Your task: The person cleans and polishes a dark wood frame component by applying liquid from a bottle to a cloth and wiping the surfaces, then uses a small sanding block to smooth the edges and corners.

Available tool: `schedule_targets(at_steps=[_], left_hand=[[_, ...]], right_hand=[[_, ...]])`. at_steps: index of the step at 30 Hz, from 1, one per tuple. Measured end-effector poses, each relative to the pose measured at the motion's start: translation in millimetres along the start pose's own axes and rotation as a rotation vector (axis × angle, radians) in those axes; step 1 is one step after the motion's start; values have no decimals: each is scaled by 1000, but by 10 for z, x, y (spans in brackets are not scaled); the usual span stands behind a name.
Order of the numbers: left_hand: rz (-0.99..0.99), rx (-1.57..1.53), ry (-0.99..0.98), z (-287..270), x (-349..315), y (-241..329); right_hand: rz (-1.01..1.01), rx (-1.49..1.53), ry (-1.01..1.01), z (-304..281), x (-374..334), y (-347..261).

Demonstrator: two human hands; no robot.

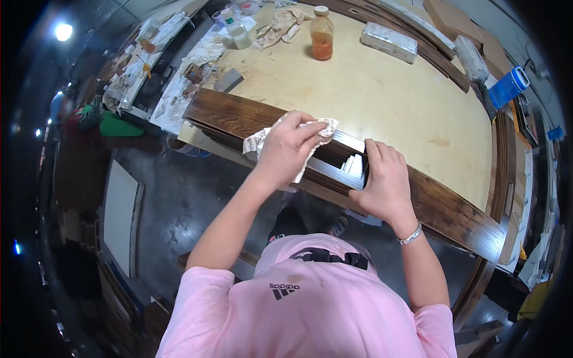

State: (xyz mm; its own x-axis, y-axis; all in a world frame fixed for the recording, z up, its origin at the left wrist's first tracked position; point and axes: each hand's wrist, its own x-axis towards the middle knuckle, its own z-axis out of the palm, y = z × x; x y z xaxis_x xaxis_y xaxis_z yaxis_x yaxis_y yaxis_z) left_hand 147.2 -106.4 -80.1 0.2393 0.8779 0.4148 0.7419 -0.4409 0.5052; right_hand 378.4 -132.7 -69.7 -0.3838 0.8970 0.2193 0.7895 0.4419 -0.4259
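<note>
A crumpled, stained whitish cloth (255, 142) is bunched under my left hand (285, 149), whose fingers are closed on it. It lies against the upper face of a long dark-brown wooden board (444, 206), on top of a stack of similar boards. To the right, my right hand (385, 182) spans the board's width, fingers over the far side and thumb at the near side. Between my hands a rectangular opening shows in the board, with pale stepped edges (353, 165) inside it. The cloth and left hand hide part of the board.
Beyond the boards stretches a pale worktop (358, 89). On it are a bottle of orange liquid (322, 39), a wrapped rectangular block (389, 42), a grey block (228, 80) and a crumpled rag (280, 27). A blue container (508, 88) stands right; a white panel (121, 218) is at left.
</note>
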Motion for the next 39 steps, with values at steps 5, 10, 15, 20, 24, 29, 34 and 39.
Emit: schedule_targets(at_steps=[5, 10, 15, 20, 24, 29, 34, 39], left_hand=[[-275, 41, 184, -496, 28, -995], [-296, 227, 308, -1190, -82, -2231], [-707, 377, 184, -1746, -154, -2776], [-293, 148, 377, -1467, -432, -2338], [-254, 161, 312, -1391, -431, -1950], [-292, 96, 434, -1462, -524, -1908], [-96, -10, 284, -1122, -498, -1349], [-546, -133, 615, -1572, -742, -2315]], right_hand=[[-7, -22, 59, 19, -18, -49], [1, -46, 55, 6, -10, -138], [32, -41, 27, 10, -29, -130], [79, -24, -28, -1, 75, -218], [50, -43, 15, 54, 144, -278], [68, -20, 5, 84, 221, -331], [94, -5, -24, 12, 216, -399], [142, -14, -44, 20, 195, -393]])
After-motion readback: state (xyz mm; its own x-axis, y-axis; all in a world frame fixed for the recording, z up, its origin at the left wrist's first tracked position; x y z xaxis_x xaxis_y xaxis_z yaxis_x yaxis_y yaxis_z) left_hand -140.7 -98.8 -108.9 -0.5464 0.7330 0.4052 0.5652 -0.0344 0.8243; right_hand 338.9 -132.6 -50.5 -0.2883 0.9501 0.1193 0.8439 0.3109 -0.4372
